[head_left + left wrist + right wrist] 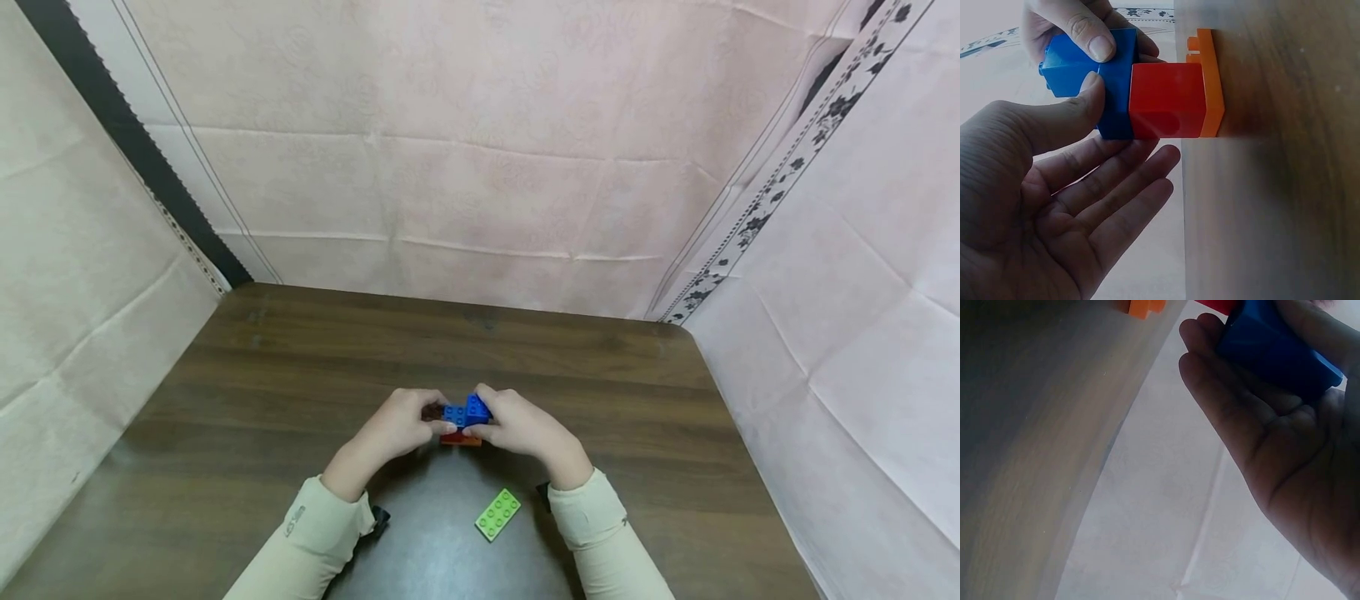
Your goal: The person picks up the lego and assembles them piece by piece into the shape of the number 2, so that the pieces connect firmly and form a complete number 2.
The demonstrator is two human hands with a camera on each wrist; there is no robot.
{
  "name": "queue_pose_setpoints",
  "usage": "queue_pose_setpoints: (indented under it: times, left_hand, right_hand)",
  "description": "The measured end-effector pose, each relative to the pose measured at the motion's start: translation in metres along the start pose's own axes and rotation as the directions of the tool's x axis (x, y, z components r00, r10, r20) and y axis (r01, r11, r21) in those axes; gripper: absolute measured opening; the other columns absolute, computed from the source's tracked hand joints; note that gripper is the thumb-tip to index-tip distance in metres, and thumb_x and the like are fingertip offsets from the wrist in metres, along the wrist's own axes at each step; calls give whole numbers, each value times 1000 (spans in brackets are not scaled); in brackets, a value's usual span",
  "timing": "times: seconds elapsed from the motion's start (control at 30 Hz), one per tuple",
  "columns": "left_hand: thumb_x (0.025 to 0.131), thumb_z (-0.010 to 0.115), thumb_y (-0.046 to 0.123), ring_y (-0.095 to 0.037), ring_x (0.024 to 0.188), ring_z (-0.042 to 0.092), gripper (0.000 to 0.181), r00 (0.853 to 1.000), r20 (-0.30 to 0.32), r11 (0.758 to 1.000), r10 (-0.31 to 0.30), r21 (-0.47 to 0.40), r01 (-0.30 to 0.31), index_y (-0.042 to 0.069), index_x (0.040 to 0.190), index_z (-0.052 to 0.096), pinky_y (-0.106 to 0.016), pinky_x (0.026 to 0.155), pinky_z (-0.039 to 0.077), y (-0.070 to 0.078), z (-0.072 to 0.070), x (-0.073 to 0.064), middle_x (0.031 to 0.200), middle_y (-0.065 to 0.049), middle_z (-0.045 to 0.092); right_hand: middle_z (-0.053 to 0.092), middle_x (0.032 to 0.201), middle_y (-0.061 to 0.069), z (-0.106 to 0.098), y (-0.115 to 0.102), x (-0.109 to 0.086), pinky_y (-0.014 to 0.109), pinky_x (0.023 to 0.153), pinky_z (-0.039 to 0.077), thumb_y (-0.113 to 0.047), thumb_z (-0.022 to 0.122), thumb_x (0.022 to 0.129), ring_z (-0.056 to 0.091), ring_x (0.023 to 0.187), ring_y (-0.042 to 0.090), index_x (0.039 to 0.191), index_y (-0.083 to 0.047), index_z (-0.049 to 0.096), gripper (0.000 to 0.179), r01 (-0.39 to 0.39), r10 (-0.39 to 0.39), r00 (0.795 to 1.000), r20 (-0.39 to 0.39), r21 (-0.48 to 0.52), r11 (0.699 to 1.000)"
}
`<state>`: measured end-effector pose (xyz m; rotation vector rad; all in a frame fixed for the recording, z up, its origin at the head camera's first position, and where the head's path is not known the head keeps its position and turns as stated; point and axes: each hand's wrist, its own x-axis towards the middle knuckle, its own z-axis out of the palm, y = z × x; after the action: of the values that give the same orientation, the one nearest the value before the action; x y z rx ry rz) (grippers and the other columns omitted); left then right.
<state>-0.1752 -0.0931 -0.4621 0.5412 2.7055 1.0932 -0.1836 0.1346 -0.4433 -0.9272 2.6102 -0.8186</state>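
A small stack of toy building bricks stands on the table between both hands. Its base is an orange plate (pixel 1211 87), with a red brick (pixel 1166 100) above it. Over the red one sits a long blue brick (pixel 1116 109), and a second blue brick (pixel 1072 62) is at the top, toward the right end. The left hand (pixel 405 423) pinches the long blue brick by its left end, thumb on the near side and other fingers extended. With thumb and fingers, the right hand (pixel 517 423) grips the upper blue brick; its palm shows in the right wrist view.
A lime green brick (pixel 497 515) with studs up lies nearer the person, between the forearms. The brown wooden table (pixel 300 350) ends at pale patterned cloth (pixel 480 200) at the back, with more cloth on both sides.
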Motion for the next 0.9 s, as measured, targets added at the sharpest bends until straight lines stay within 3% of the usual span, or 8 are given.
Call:
queue_pose_setpoints:
  times: [0.3, 0.63, 0.9]
  left_hand:
    - [91, 77, 29, -9, 84, 62, 28, 1000, -27, 1000, -6, 18, 6, 14, 113, 73, -37, 80, 56, -1, 2, -1, 102, 2, 71]
    - [91, 78, 28, -10, 86, 64, 26, 999, -38, 1000, 1, 28, 0, 14, 112, 73, -37, 82, 56, -1, 3, 0, 102, 1, 71]
    - [91, 77, 28, -10, 87, 64, 27, 1000, -27, 999, -2, 39, 3, 14, 113, 73, -38, 83, 56, 1, 2, -2, 103, 1, 71]
  right_hand:
    - [57, 76, -3, -1, 0, 1, 23, 55, 46, -28, 71, 96, 52, 62, 8, 106, -13, 51, 27, 1, -1, 1000, 3, -12, 1000]
    - [58, 77, -4, -3, 1, 0, 23, 55, 47, -29, 71, 96, 53, 62, 7, 111, -13, 53, 29, 25, -25, 1000, 7, -35, 999]
    - [62, 87, -5, -9, 1, -6, 24, 61, 51, -28, 71, 96, 57, 69, 9, 127, -11, 55, 39, 39, -39, 999, 8, -45, 998]
